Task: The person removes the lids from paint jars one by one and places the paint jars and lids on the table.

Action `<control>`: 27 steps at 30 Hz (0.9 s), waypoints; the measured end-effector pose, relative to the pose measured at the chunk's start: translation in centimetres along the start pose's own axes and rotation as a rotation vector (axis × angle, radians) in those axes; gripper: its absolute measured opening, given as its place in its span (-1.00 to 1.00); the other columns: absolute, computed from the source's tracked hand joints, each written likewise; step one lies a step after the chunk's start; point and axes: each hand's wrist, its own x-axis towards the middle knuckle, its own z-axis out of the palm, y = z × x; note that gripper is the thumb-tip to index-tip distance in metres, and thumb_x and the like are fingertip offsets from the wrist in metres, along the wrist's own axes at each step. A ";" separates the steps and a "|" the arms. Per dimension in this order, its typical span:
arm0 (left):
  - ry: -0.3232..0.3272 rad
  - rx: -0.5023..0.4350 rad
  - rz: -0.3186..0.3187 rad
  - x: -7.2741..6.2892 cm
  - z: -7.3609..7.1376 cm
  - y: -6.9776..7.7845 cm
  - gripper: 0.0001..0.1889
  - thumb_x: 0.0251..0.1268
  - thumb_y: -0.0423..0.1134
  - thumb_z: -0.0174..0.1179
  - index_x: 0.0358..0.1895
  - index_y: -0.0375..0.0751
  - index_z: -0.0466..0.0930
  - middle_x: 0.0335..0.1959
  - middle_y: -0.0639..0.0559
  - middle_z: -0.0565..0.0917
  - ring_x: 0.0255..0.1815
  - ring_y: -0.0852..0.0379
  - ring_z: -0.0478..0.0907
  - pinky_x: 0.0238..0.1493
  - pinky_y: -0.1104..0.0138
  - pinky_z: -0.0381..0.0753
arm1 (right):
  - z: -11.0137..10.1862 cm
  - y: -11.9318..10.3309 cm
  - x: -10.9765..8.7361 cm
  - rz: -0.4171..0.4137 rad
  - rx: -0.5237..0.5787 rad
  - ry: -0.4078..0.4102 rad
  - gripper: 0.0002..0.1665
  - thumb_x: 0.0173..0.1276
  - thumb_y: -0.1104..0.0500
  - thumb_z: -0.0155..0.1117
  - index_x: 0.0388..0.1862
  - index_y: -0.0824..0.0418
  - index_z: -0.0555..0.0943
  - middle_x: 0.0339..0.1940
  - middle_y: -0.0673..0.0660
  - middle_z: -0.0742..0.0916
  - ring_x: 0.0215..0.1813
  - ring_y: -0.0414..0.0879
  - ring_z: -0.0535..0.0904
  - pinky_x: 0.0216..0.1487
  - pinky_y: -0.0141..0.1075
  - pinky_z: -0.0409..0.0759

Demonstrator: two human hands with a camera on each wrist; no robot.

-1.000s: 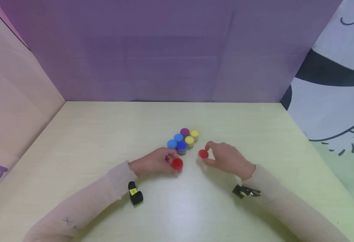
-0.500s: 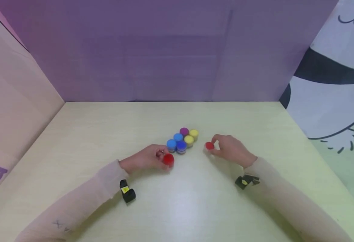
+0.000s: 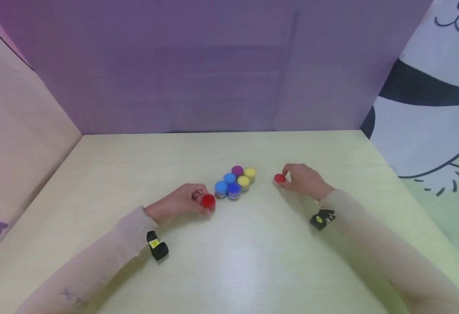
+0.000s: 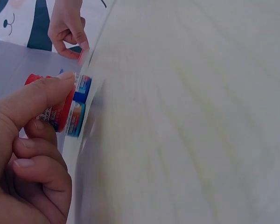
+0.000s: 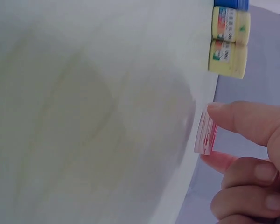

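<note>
Two pale sleeves, the left sleeve [image 3: 92,257] and the right sleeve [image 3: 390,244], reach in from the lower corners of the head view over a light wood-toned table [image 3: 229,270]; a small black device [image 3: 157,245] sits at the left cuff and another black device [image 3: 322,219] at the right. Left of the frame's centre, the left hand [image 3: 179,200] grips a small red jar [image 3: 208,202] between thumb and fingers; its label shows in the left wrist view. Right of centre and slightly higher, the right hand [image 3: 307,179] pinches a flat red disc [image 3: 279,178] by its rim. Between the hands, near the middle, six small jars stand bunched in a slanting block: dark blue jar [image 3: 234,190] at lower right, two light blue jars [image 3: 221,188] along the left, two yellow jars [image 3: 243,182] along the right, purple jar [image 3: 237,170] at the top. Behind, a purple wall panel [image 3: 213,74] fills the upper frame, and a black-and-white cartoon animal [image 3: 425,126] covers the upper right.
</note>
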 end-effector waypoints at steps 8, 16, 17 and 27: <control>0.030 0.002 -0.008 0.1 -1.2 -0.5 -0.73 0.01 -0.26 0.42 -0.24 -0.13 0.54 -0.41 -0.04 0.52 -0.27 0.01 0.43 -0.14 0.23 0.42 | -0.3 0.8 1.0 0.048 0.020 -0.024 -0.61 0.26 0.07 0.29 -0.08 0.33 0.53 -0.31 0.15 0.66 -0.33 -0.02 0.46 -0.22 -0.18 0.46; 0.070 0.001 -0.037 0.4 -2.3 -0.8 -0.71 -0.02 -0.26 0.43 -0.25 -0.14 0.52 -0.48 -0.02 0.49 -0.30 0.01 0.42 -0.15 0.22 0.40 | -1.0 1.7 1.9 0.073 0.028 -0.015 -0.60 0.25 0.10 0.30 -0.09 0.37 0.51 -0.27 0.21 0.64 -0.28 0.03 0.46 -0.19 -0.13 0.46; 0.075 0.000 -0.037 0.5 -2.5 -0.9 -0.71 -0.01 -0.26 0.43 -0.25 -0.15 0.52 -0.47 -0.01 0.49 -0.30 0.01 0.41 -0.15 0.22 0.39 | -1.0 1.8 1.9 0.075 0.028 -0.020 -0.61 0.25 0.10 0.30 -0.10 0.37 0.51 -0.26 0.22 0.64 -0.27 0.03 0.46 -0.18 -0.13 0.47; 0.144 0.013 -0.083 0.8 -4.1 -1.7 -0.71 0.05 -0.23 0.40 -0.20 -0.15 0.50 -0.31 -0.06 0.55 -0.16 -0.01 0.41 -0.08 0.22 0.40 | -0.7 2.0 2.4 0.089 0.042 -0.043 -0.62 0.24 0.11 0.30 -0.10 0.35 0.51 -0.19 0.25 0.64 -0.23 0.06 0.45 -0.14 -0.10 0.45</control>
